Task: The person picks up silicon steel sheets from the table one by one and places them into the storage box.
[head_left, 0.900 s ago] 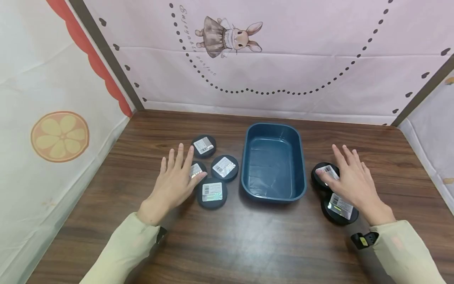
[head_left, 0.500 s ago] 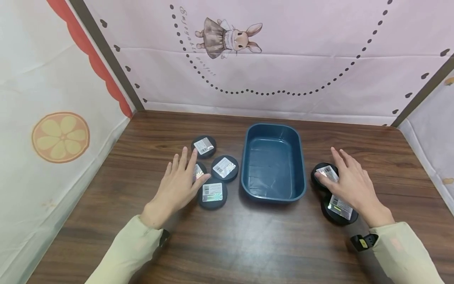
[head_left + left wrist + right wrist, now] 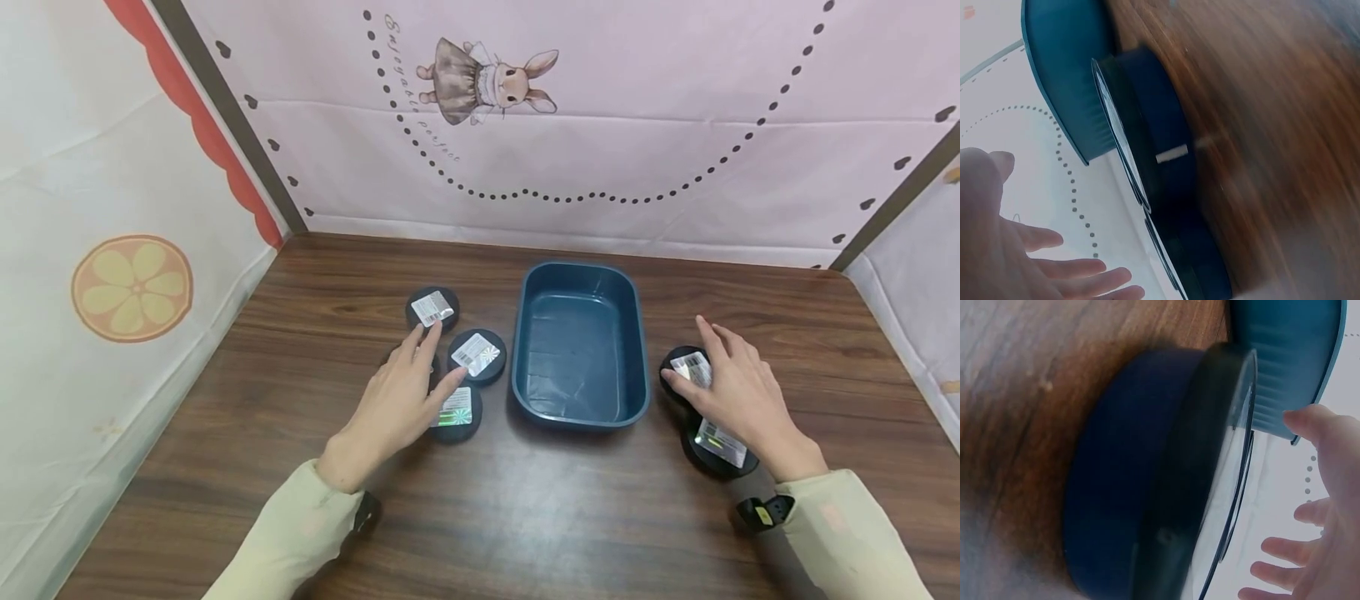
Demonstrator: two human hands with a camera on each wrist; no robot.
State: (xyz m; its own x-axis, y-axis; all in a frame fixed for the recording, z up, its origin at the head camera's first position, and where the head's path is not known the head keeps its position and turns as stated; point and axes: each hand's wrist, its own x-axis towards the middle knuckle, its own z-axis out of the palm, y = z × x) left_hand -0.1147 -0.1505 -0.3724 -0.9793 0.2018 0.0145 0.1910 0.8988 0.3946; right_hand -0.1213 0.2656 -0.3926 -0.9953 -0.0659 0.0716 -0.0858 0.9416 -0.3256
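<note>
My left hand (image 3: 397, 408) hovers over a group of several round, flat dark containers with white labels on top. Around it lie a far one (image 3: 432, 307), one near the tub (image 3: 477, 354) and a front one (image 3: 467, 414); another is mostly hidden beneath the fingers. Above two similar containers, a rear one (image 3: 686, 364) and a front one (image 3: 718, 448), is my right hand (image 3: 742, 400), partly covering both. Each hand has its fingers spread and loosely bent, holding nothing. Side on, a container in the right wrist view (image 3: 1141, 481) shows a dark blue body and black lid.
Between the two groups stands a blue rectangular tub (image 3: 581, 358) with nothing in it. The wooden table (image 3: 525, 517) meets a printed cloth wall (image 3: 637, 150) at the back, with more cloth at both sides.
My left hand has shifted right and slightly towards me, covering more of the containers there. The right hand's fingers have drawn back a little. Containers and tub have stayed put.
</note>
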